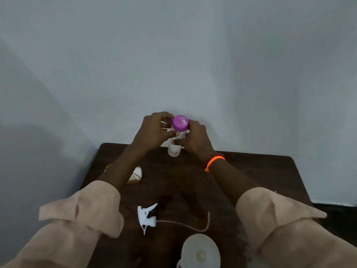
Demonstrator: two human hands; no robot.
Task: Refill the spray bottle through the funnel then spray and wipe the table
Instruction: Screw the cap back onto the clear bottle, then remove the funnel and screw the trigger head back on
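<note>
Both hands are raised over the far edge of the dark wooden table (251, 171). They hold a clear refill bottle (174, 148) with a purple cap (180, 123). My left hand (153, 132) grips the bottle's upper part. My right hand (196, 137) has its fingers around the neck just under the purple cap. The white spray head (145, 216) with its long dip tube (193, 227) lies on the table near me. A white funnel (201, 252) sits in the spray bottle's mouth at the bottom edge; the bottle itself is mostly hidden.
A woven cloth or mat (136, 176) lies at the table's left side, partly hidden by my left forearm. A pale wall (173, 55) stands right behind the table. The table's right edge drops off to a dark floor (336, 213).
</note>
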